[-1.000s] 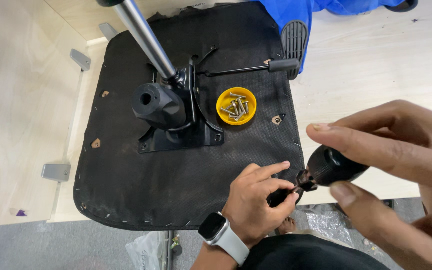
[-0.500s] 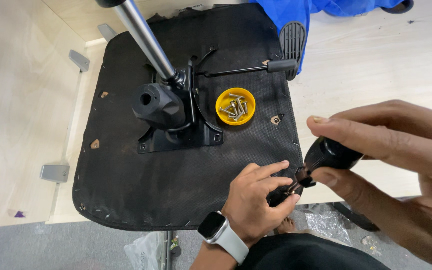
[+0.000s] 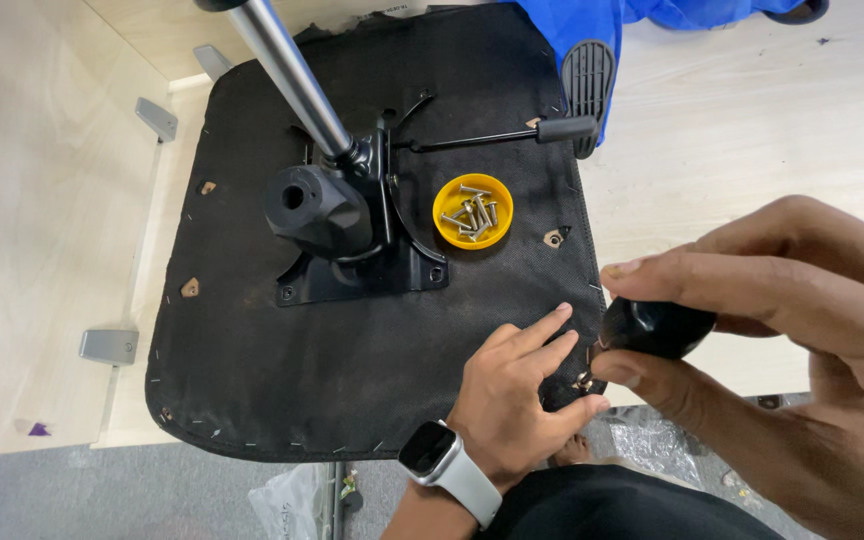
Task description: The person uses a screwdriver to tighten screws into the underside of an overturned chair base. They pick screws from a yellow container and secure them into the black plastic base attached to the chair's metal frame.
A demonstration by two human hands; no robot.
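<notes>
An upturned office-chair seat (image 3: 282, 380) lies black underside up on a pale wooden floor (image 3: 752, 130), and it fills most of the view. A black tilt mechanism plate (image 3: 362, 270) sits flat near its middle with corner fasteners that look seated, a chrome gas-lift column (image 3: 287, 75) rises from it toward the camera, and a thin lever with a black grip (image 3: 567, 128) sticks out to the right. That part of the assembly looks done, as far as the view shows. Several mounting holes in the fabric stand open: one just right of the yellow cap (image 3: 554, 238) and two near the left edge. A yellow plastic cap (image 3: 472, 210) beside the plate holds a small heap of loose screws, so by my judgement fixing work remains.

The work in hand is at the seat's lower right edge. The right hand (image 3: 802, 340) clasps a black screwdriver handle (image 3: 657, 326) between thumb and curled fingers, with the shaft angled down-left. The left hand (image 3: 522, 400), with a smartwatch (image 3: 430, 450) at the wrist, rests on the fabric with its fingers spread and its fingertips (image 3: 592, 404) pinching or steadying a small metal screw (image 3: 584, 380). That screw sits at the very edge of the seat, touching the left fingertips, directly under the screwdriver handle.
</notes>
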